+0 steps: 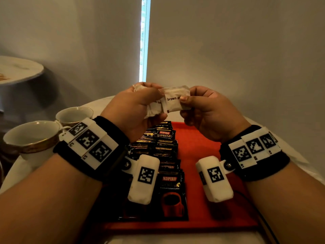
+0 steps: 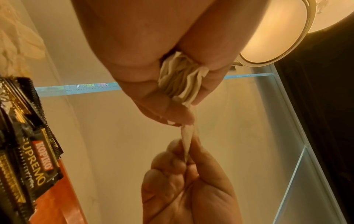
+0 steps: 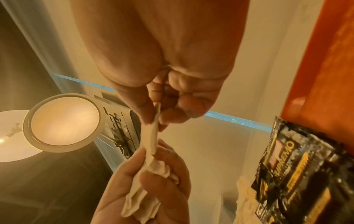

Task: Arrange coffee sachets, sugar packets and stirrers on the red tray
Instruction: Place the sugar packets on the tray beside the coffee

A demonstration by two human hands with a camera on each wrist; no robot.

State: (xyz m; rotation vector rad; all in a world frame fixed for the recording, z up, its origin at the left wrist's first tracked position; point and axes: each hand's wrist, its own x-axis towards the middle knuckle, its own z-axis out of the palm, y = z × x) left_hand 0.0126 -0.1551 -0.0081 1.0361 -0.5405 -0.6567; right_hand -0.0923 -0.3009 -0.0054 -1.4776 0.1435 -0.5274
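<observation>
Coffee sachets (image 1: 158, 166) half hidden behind wrists; left hand (image 1: 135, 110) grips bunched sugar packets (image 1: 154, 108).

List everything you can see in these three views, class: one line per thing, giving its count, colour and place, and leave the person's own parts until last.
red tray: one, red, on the white table under the forearms.
Kopiko coffee sachets: many, exact count unclear, black with gold and red print, overlapping in a row down the tray's left side.
brown sugar packets: a bunch, count unclear, pale, held above the tray's far end.
cups: two, white with gold rims, on the table left of the tray.
round table: one, white, far left background.
ceiling lamp: one, lit, round, overhead.
wrist cameras: two, white, below the wrists.
left hand: grips the bunch.
right hand: pinches one packet's edge.
</observation>
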